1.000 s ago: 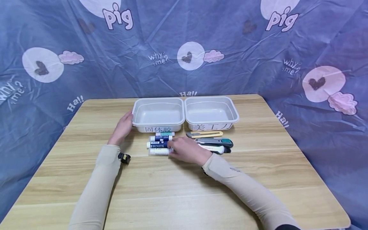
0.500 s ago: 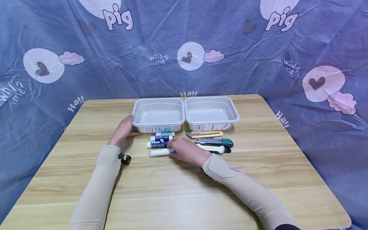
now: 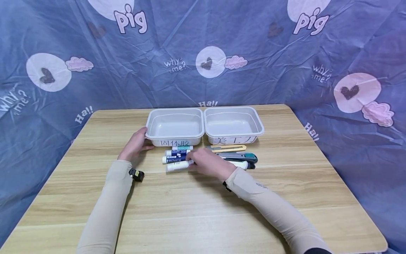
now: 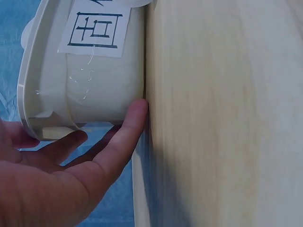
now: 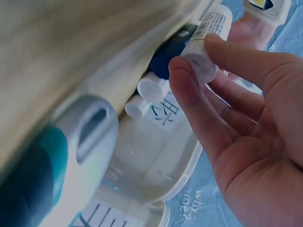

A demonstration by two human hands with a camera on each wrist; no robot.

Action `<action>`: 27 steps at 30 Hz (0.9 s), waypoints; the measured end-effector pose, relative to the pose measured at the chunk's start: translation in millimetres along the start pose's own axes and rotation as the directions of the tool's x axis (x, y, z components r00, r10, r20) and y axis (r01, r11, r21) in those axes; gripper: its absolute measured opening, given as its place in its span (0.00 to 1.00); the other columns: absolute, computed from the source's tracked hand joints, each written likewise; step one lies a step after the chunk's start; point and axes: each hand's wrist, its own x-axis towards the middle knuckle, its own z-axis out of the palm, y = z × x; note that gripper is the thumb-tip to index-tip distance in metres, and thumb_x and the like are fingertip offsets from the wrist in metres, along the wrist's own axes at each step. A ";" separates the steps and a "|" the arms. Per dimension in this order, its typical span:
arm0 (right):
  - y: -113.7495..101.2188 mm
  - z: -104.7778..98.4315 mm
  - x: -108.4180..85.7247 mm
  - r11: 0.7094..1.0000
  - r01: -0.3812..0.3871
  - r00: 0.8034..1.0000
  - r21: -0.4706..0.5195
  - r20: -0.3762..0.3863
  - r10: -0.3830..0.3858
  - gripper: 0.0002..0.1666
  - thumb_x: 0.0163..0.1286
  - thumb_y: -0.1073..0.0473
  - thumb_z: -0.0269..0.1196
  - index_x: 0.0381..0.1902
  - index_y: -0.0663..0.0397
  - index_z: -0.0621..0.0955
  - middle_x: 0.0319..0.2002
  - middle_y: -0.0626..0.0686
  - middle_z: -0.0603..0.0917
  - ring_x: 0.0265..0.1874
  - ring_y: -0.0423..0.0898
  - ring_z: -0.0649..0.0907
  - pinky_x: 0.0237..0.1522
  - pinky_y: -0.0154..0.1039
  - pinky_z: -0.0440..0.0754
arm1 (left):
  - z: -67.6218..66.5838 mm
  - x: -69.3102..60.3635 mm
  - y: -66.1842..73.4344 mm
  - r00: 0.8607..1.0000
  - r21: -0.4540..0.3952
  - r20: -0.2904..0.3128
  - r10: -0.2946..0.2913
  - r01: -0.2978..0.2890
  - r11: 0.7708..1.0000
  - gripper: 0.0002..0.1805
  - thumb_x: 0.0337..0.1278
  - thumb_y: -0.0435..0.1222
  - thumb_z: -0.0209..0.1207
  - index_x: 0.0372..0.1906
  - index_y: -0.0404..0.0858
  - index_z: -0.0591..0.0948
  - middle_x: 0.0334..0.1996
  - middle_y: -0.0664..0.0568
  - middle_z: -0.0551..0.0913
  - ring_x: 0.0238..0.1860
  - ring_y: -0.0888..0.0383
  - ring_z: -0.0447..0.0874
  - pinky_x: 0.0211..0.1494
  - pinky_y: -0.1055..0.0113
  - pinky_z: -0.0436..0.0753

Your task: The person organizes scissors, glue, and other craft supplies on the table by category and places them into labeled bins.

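A white glue stick is pinched between the thumb and index finger of my right hand; its near end is tilted up in the right wrist view. Behind it lie a dark blue glue stick, another blue-and-white one and a green-labelled one. My left hand touches the left end of the left white tub. In the left wrist view its thumb lies along the tub's bottom edge, while the other fingers rest by the side and rim.
The right white tub stands beside the left one; both carry paper labels with characters. In front of it lie a yellow utility knife, a grey-green one and a white one. Patterned blue cloth hangs behind the wooden table.
My right hand has shifted slightly right and back, and the white glue stick has turned, its right end rising. My left thumb has come out along the tub's front; the tubs stay put.
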 end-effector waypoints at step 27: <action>12.5 -42.1 8.4 0.995 -0.032 0.987 0.094 -0.155 0.046 0.12 0.70 0.62 0.69 0.48 0.60 0.86 0.43 0.54 0.89 0.37 0.43 0.88 0.41 0.30 0.87 | -0.4 2.0 -0.5 1.000 0.006 0.016 -0.008 0.007 1.000 0.33 0.83 0.50 0.28 0.78 0.33 0.58 0.69 0.30 0.66 0.66 0.39 0.71 0.71 0.45 0.75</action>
